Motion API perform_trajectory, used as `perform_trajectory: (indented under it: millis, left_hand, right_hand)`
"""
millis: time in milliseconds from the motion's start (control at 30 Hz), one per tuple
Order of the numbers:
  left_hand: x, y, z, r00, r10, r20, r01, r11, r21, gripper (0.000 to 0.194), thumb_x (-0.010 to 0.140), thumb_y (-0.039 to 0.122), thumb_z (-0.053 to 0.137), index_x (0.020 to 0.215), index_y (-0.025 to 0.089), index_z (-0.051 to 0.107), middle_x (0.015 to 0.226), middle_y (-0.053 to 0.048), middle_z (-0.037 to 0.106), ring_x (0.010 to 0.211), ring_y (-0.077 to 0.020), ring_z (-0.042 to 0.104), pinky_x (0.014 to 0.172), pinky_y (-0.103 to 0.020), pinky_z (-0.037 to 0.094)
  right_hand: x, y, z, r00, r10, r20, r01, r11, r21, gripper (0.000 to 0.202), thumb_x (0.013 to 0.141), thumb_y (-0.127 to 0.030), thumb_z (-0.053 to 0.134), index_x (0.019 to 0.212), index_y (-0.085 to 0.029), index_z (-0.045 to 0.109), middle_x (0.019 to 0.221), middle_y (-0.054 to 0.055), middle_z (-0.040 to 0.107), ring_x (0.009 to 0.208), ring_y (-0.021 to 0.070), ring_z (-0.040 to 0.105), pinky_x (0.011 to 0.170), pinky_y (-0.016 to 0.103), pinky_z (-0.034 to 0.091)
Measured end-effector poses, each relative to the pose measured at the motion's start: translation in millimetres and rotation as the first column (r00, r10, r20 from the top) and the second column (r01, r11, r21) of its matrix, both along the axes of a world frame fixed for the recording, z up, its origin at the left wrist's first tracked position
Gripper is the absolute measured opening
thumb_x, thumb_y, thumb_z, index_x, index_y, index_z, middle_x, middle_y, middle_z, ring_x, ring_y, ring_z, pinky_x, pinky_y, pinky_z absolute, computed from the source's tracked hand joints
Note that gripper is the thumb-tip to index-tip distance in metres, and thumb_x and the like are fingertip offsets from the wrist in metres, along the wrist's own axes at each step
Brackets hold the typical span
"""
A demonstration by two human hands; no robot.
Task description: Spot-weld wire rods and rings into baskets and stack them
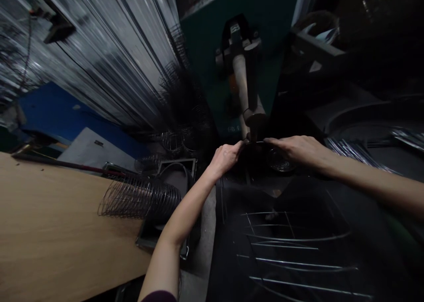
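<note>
Before a green machine, left hand and right hand pinch a thin wire between them.

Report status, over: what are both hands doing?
Left hand and right hand pinching thin curved piece. Machine close against the work. Loose wires nearer the body, apart from hands.

Thin, curved metal wire, level
</note>
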State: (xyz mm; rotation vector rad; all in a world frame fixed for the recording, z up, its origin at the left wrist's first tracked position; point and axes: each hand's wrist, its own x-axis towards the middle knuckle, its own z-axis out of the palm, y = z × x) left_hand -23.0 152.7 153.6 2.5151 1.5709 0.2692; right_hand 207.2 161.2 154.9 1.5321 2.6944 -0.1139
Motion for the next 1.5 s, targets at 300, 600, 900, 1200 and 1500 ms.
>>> perform_trajectory:
  millis: [300,600,900,1200,1500]
  left_hand:
    - [1,1,2.7,1.000,0.022,0.005,-0.022,1.000,-0.020,0.035,0.097,0.038,0.032,0.110,0.022,0.060,0.078,-0.006,0.067,0.068,-0.0178,0.062,0.059,-0.024,0.035]
    - [-3,0,3.3,0.999,0.042,0.034,-0.042,0.999,-0.009,0.032,0.097,0.037,0.033,0.100,0.021,0.061,0.073,-0.004,0.066,0.063,-0.0150,0.060,0.058,-0.022,0.034]
    - [5,0,-1.5,0.999,0.048,0.011,-0.048,0.999,0.011,0.032,0.097,0.036,0.034,0.103,0.019,0.061,0.078,-0.008,0.069,0.070,-0.0191,0.065,0.060,-0.024,0.036]
    - [8,3,-6.4,0.996,0.057,0.064,-0.057,0.998,-0.003,0.031,0.096,0.035,0.037,0.103,0.019,0.062,0.081,-0.008,0.069,0.072,-0.0174,0.065,0.064,-0.023,0.040]
    - [-22,-58,5.3,0.745,0.228,0.627,-0.136,0.972,-0.191,0.041,0.094,0.046,0.037,0.113,0.019,0.062,0.101,-0.007,0.069,0.095,-0.0174,0.064,0.085,-0.027,0.047]
  right_hand:
    - [0,2,-1.1,0.998,-0.039,-0.040,0.039,0.999,0.011,0.041,0.091,-0.024,0.035,0.129,-0.025,0.051,0.098,0.008,0.068,0.077,0.0242,0.064,0.055,0.027,0.036]
    - [-6,7,-1.4,0.997,-0.010,-0.076,0.012,0.999,0.030,0.030,0.094,-0.027,0.032,0.111,-0.019,0.055,0.086,0.009,0.067,0.072,0.0225,0.063,0.052,0.026,0.029]
    - [1,8,-6.4,0.998,-0.044,-0.052,0.046,0.998,0.038,0.033,0.096,-0.035,0.030,0.107,-0.019,0.057,0.080,0.007,0.066,0.067,0.0209,0.062,0.051,0.026,0.026]
    - [20,6,-2.0,0.963,-0.096,-0.251,0.063,0.989,-0.137,0.041,0.096,-0.040,0.030,0.107,-0.017,0.062,0.090,0.008,0.068,0.081,0.0221,0.064,0.065,0.028,0.043]
    - [29,-58,19.1,0.928,-0.207,-0.310,0.200,0.978,-0.055,0.035,0.095,-0.032,0.031,0.102,-0.015,0.062,0.083,0.009,0.066,0.075,0.0205,0.061,0.066,0.026,0.040]
